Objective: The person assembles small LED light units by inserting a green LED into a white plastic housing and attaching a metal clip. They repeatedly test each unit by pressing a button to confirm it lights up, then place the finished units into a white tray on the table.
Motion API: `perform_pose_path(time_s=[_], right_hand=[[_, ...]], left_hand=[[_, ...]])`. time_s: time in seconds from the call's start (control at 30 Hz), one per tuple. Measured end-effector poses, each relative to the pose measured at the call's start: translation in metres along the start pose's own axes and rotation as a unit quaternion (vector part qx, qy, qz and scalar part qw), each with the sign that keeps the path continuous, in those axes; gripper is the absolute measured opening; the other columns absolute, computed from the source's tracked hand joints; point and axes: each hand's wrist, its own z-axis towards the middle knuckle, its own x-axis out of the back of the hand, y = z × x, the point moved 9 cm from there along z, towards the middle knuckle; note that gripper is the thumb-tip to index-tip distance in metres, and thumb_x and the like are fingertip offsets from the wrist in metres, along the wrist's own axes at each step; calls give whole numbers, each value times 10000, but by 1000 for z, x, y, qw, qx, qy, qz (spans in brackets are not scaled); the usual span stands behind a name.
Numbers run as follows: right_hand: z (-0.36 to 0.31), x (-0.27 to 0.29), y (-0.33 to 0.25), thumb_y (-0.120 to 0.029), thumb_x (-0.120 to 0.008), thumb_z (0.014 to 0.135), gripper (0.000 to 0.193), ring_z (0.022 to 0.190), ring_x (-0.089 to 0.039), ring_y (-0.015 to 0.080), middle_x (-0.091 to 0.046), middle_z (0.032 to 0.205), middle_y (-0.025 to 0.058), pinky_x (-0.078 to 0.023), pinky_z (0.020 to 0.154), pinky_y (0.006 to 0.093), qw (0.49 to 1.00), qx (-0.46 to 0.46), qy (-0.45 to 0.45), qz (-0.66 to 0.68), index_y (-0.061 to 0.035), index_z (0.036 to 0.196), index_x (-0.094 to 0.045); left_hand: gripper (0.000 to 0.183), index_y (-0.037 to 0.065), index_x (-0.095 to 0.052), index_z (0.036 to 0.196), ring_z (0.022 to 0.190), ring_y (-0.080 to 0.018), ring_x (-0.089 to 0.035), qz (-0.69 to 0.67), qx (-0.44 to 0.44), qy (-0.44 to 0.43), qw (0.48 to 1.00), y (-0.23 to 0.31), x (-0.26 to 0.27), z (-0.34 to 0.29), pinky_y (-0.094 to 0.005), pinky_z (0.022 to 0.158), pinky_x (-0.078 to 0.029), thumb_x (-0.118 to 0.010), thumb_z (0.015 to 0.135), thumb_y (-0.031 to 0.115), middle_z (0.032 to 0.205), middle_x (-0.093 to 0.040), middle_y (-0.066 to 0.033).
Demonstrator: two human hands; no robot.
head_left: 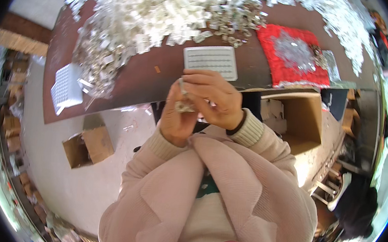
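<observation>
Close in front of my chest, just off the table's near edge, my two hands meet. My left hand (pixel 175 119) is closed, its fingers pinching a small pale, metallic-looking piece (pixel 184 106). My right hand (pixel 217 97) bends its fingers over the same spot, closed on the piece as well; its exact kind is too small and blurred to tell. Right beyond the hands lies a white plastic tray (pixel 214 72) with rows of dark slots. Farther off on the brown table (pixel 135 81) spreads a big heap of small whitish pieces (pixel 152 13), with shinier metallic pieces (pixel 235 21) beside it.
A red cloth (pixel 269 49) with clear plastic pieces lies at the table's right. Toward the left edge stands a white gridded tray (pixel 67 87). An open cardboard box (pixel 309 122) sits below at right, a smaller box (pixel 97 145) on the floor at left.
</observation>
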Motion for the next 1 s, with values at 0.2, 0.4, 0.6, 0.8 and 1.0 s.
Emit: perform_pose_path(time_s=[0.2,0.4,0.6,0.8,1.0], right_hand=[[-28,24,16,-11,-719,823,424,1123,-643,317,-658,1263,138,-520,932,408,995,-52,-77,-28,-75,1240,-679],[-66,157,78,14,-679,883,186,902,-710,278,-736,987,142,-553,792,335,915,-226,111,-315,-25,1054,-743],[-75,205,141,-37,-691,869,199,792,-671,329,-685,917,138,-545,697,374,884,-229,95,-396,-88,1049,-757],[-76,199,169,-79,-669,898,96,822,-665,363,-673,933,142,-540,694,417,840,-284,25,-461,-60,989,-694],[-80,204,142,-2,-601,915,189,813,-655,378,-655,934,182,-536,684,419,876,-223,59,-422,-47,1094,-645]], left_hand=[[327,45,-580,1256,1146,-213,-608,47,16,5,999,-17,-7,7,-390,1022,-477,-585,1024,275,1202,-645,-80],[163,29,-596,1012,747,-142,-449,-12,55,45,997,-31,-11,18,-316,753,-386,-585,1020,192,902,-598,-90],[186,38,-621,1053,769,-144,-471,-31,73,-60,995,-40,-34,28,-323,769,-399,-607,1010,219,872,-586,-64],[180,36,-614,1044,772,-147,-466,38,62,73,995,-36,-10,25,-327,762,-399,-586,1021,213,873,-575,-65],[145,50,-611,1028,750,-134,-448,28,66,41,997,-36,-11,29,-307,727,-379,-604,1006,193,853,-558,-45]])
